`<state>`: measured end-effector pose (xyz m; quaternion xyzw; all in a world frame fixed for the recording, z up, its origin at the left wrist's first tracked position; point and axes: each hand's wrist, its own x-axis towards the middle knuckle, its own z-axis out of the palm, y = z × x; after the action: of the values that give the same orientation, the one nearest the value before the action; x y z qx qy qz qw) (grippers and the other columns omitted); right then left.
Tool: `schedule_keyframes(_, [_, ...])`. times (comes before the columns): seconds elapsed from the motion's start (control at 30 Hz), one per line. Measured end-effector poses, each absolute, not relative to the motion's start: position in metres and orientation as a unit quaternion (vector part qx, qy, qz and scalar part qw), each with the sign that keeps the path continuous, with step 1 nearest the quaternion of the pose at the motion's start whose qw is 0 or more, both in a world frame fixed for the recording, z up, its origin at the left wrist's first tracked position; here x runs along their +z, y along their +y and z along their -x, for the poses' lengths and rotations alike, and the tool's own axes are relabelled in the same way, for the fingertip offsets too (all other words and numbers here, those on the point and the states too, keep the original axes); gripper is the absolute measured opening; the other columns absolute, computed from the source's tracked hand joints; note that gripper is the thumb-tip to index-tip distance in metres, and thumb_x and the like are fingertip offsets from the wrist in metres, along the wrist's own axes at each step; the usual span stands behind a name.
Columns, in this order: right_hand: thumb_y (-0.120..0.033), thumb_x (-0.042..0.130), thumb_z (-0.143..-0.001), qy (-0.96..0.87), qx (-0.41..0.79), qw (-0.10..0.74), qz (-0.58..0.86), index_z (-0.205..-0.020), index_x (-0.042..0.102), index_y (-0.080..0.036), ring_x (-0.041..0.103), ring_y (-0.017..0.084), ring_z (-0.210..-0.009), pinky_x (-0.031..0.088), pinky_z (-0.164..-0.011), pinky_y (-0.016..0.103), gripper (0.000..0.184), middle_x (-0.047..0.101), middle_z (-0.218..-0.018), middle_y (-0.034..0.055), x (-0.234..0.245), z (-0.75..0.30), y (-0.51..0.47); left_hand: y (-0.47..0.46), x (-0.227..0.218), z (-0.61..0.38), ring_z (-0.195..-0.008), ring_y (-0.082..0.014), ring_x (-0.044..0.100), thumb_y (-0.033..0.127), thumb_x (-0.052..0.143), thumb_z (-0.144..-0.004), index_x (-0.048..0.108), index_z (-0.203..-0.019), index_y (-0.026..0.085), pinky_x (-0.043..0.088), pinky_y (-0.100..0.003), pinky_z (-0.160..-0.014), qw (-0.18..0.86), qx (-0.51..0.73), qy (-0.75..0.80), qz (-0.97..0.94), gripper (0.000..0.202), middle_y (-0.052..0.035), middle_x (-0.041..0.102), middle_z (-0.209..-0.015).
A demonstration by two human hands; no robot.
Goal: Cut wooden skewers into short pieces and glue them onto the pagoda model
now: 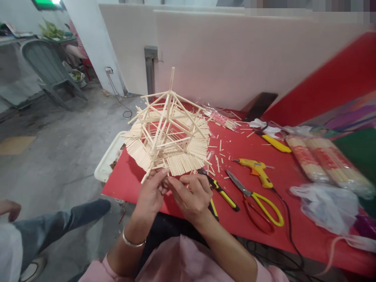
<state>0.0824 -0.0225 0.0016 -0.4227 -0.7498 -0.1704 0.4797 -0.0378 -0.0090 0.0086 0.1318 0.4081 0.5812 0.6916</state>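
Note:
A pagoda-like model (182,162) of pale wooden sticks stands on the red-covered table (199,211). It has an open frame rising to a single upright stick, with a flared skirt of closely laid sticks around it. At its near edge, my left hand (153,188) is closed, thumb and fingers pinched against the sticks of the rim. My right hand (192,192) is closed beside it, fingertips meeting the left ones just below the rim. Whatever is between the right fingertips is too small or hidden to make out.
Right of the model lie cutting pliers (225,195), scissors (251,194), a yellow glue gun (255,168) with a cord, and stick offcuts. Packed sticks (326,160) and a plastic bag (326,205) are farther right. Another person's leg (61,219) is at left.

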Motion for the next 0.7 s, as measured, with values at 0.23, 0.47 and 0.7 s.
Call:
schedule_keyframes(0.23, [-0.012, 0.07, -0.08, -0.749, -0.169, 0.48, 0.424, -0.098, 0.068, -0.023, 0.05, 0.013, -0.069, 0.043, -0.068, 0.027, 0.021, 0.059, -0.073, 0.0004, 0.0033, -0.0819, -0.0217, -0.0064, 0.0093, 0.0354, -0.04, -0.003, 0.041, 0.025, 0.084, -0.057, 0.06, -0.074, 0.017, 0.025, -0.014, -0.038, 0.675, 0.595, 0.416, -0.13, 0.031, 0.0078, 0.052, -0.05])
schedule_keyframes(0.47, [-0.013, 0.073, -0.078, -0.75, -0.164, 0.482, 0.423, -0.099, 0.068, -0.023, 0.05, 0.013, -0.069, 0.043, -0.068, 0.028, 0.024, 0.059, -0.072, -0.0002, -0.0002, -0.0838, -0.0208, -0.0061, 0.0114, 0.0332, -0.039, -0.002, 0.04, 0.025, 0.086, -0.057, 0.059, -0.074, 0.017, 0.024, -0.014, -0.036, 0.672, 0.601, 0.412, -0.134, 0.033, 0.0087, 0.05, -0.049])
schedule_keyframes(0.7, [-0.015, 0.075, -0.077, -0.75, -0.162, 0.478, 0.427, -0.096, 0.069, -0.023, 0.05, 0.012, -0.069, 0.043, -0.069, 0.028, 0.022, 0.059, -0.073, -0.0003, -0.0025, -0.0846, -0.0212, -0.0073, 0.0118, 0.0329, -0.04, -0.003, 0.042, 0.025, 0.085, -0.059, 0.059, -0.074, 0.018, 0.026, -0.014, -0.037, 0.674, 0.596, 0.409, -0.15, 0.03, 0.0075, 0.051, -0.05])
